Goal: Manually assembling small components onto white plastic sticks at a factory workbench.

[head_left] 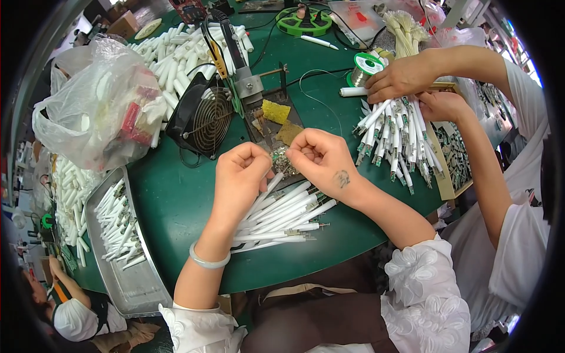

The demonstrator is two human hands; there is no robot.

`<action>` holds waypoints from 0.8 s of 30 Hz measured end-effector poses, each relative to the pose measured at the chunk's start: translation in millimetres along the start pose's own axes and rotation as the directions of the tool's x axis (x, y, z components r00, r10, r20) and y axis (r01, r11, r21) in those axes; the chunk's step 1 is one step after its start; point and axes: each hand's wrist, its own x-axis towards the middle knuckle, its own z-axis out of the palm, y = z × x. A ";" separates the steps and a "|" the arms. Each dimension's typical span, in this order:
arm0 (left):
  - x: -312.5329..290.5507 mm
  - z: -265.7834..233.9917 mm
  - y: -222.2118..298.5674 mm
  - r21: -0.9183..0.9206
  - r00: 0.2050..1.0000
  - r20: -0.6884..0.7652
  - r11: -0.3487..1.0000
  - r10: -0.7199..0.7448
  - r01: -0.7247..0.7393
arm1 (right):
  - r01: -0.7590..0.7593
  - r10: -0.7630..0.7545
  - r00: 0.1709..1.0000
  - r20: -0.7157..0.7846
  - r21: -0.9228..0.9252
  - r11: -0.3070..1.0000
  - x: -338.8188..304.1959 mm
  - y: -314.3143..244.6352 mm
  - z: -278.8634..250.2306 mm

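My left hand (pixel 242 172) is closed, thumb and fingers pinched together above a small metal work area (pixel 285 165). Close beside it, my right hand (pixel 322 157) also pinches, its fingertips almost meeting those of the left. A tiny green part shows between the two sets of fingertips; what each hand grips is too small to make out. Just below the hands lies a pile of slim white tubes (pixel 282 213), several with wires or small boards at their ends. One white tube slants up beside my left fingers; whether it is held I cannot tell.
Beyond my hands stand yellow sponges (pixel 275 112), a soldering stand (pixel 249 85) and a black fan (pixel 203 115). A metal tray (pixel 141 288) of tubes sits left, near a plastic bag (pixel 88 112). At right, a co-worker's hands (pixel 406 76) touch a tube bundle beside a solder spool (pixel 366 63).
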 end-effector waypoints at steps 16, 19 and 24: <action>1.4 -1.3 -0.9 0.003 0.997 0.046 0.998 -0.063 0.063 | -0.126 0.123 0.990 0.064 0.040 0.991 4.2 2.1 8.2; 5.2 -3.5 -2.4 0.000 0.997 0.021 0.997 -0.071 0.071 | -0.125 0.120 0.991 0.065 0.078 0.989 2.8 3.7 7.7; 7.8 -5.3 -0.9 -0.031 0.992 0.013 0.992 -0.123 0.123 | -0.067 0.062 0.997 0.054 0.098 0.993 -1.3 0.9 5.7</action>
